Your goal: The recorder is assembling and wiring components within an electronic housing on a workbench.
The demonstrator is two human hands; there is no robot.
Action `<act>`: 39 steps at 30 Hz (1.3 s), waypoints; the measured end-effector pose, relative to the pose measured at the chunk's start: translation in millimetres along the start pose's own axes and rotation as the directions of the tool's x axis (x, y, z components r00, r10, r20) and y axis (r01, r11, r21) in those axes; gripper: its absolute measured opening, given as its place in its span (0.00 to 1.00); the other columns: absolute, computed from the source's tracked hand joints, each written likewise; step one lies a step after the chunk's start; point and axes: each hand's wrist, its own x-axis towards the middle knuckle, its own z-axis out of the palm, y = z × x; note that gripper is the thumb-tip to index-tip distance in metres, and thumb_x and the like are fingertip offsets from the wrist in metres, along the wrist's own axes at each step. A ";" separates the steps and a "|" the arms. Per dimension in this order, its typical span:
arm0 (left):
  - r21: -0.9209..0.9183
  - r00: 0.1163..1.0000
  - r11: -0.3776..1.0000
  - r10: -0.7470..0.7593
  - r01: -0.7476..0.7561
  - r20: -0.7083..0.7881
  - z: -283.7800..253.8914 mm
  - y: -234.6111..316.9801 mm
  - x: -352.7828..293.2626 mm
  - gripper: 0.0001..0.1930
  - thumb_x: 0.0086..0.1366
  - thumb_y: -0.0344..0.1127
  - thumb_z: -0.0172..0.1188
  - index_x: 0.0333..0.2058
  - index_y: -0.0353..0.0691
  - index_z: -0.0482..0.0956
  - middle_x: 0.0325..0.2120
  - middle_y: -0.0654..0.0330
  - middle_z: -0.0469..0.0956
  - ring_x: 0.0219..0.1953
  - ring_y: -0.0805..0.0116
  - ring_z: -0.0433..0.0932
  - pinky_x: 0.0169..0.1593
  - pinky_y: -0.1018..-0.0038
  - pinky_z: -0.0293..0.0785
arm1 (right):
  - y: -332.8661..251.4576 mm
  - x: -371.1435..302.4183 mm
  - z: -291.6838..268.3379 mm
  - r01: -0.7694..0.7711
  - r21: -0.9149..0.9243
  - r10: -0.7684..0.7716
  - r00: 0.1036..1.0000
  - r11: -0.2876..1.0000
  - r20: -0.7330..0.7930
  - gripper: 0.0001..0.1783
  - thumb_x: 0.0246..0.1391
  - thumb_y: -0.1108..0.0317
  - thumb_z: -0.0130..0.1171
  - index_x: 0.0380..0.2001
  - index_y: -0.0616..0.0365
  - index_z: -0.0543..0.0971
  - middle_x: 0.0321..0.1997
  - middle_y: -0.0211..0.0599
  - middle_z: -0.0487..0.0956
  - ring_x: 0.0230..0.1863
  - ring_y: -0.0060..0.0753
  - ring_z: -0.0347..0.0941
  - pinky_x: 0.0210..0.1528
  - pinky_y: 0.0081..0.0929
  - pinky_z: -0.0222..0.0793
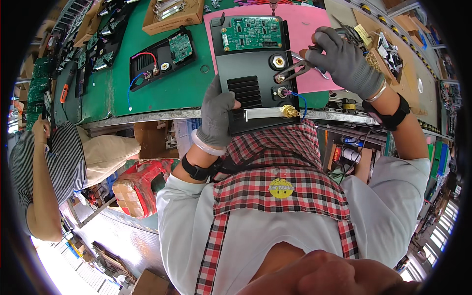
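Note:
My left hand (216,115), in a grey glove with bare fingertips, grips the left edge of a black panel (251,64). The panel is held tilted over the bench edge, with a green circuit board (253,33) at its far end. Its near half has louvred slots, a blue wire (304,101), a pale metal strip (263,113) and a brass fitting (290,111). Closed round a pair of pliers (299,69), my gloved right hand (346,61) holds their jaws at a small metal fitting (280,78) below a hex nut (278,61).
Another black panel (140,66) with red and blue wires lies left on the green mat (110,93). Behind it stands a cardboard box (173,23) of metal parts. A pink sheet (307,29) lies under the work. A co-worker (46,167) is at the left; a parts box (388,59) stands right.

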 end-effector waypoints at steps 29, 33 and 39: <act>0.180 0.993 0.984 -0.009 -0.012 0.115 6.5 4.5 -3.3 0.27 0.43 0.25 0.41 0.47 0.27 0.66 0.33 0.58 0.75 0.31 0.74 0.75 0.35 0.82 0.71 | -3.7 -10.4 -0.6 0.137 -0.068 -0.113 0.953 0.988 0.283 0.17 0.40 0.62 0.57 0.37 0.41 0.69 0.33 0.31 0.68 0.37 0.34 0.67 0.37 0.30 0.64; 0.101 0.995 0.993 -0.072 0.064 0.075 10.8 2.2 -9.0 0.27 0.42 0.26 0.41 0.46 0.28 0.67 0.32 0.58 0.75 0.30 0.75 0.75 0.34 0.83 0.70 | -7.7 -17.8 3.6 0.149 0.001 -0.142 0.944 0.989 0.297 0.18 0.38 0.64 0.58 0.37 0.43 0.69 0.34 0.35 0.68 0.36 0.36 0.67 0.35 0.30 0.63; 0.173 0.998 0.983 -0.062 0.059 0.013 11.6 -7.5 -13.1 0.24 0.42 0.27 0.41 0.42 0.29 0.68 0.28 0.61 0.73 0.26 0.78 0.71 0.31 0.84 0.68 | -32.5 -34.6 12.2 -0.066 0.169 0.000 0.931 0.983 0.364 0.15 0.38 0.67 0.56 0.34 0.47 0.68 0.32 0.39 0.68 0.33 0.41 0.67 0.30 0.35 0.65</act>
